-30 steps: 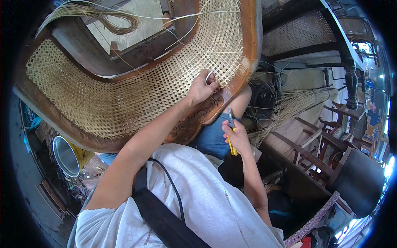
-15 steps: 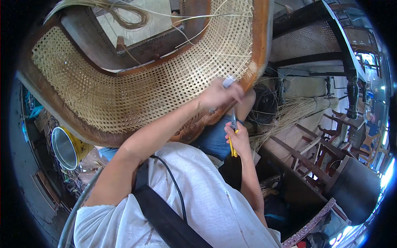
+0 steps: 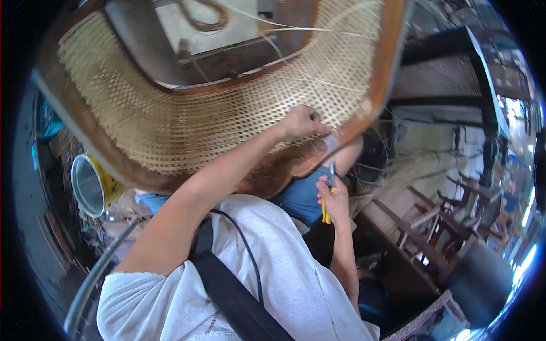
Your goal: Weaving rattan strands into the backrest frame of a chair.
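Note:
A wooden chair frame with a woven cane panel (image 3: pixel 227 133) lies across my lap, its carved lower rail near my knees. My left hand (image 3: pixel 304 122) is closed at the panel's lower right edge, fingers curled against the weave; what they hold, if anything, cannot be made out. Just beside it, a small pale, blurred piece (image 3: pixel 330 143) shows at the wooden rim. Below the rim, my right hand (image 3: pixel 336 200) grips yellow-handled pliers (image 3: pixel 326 211), their metal jaws pointing up toward that pale piece. Loose cane strands (image 3: pixel 318 29) trail over the upper part of the weave.
On the left stands a yellow bucket (image 3: pixel 90 186) with a pale inside. A bundle of cane strands (image 3: pixel 418 170) lies to the right, near dark wooden chair parts (image 3: pixel 421 227). A dark bench with a cane panel (image 3: pixel 438 77) stands at the upper right.
The chair frame has shifted right in view. My left hand has gone from a blurred, spread pose over the rim to curled on the weave. My right hand still holds the pliers, slightly lower.

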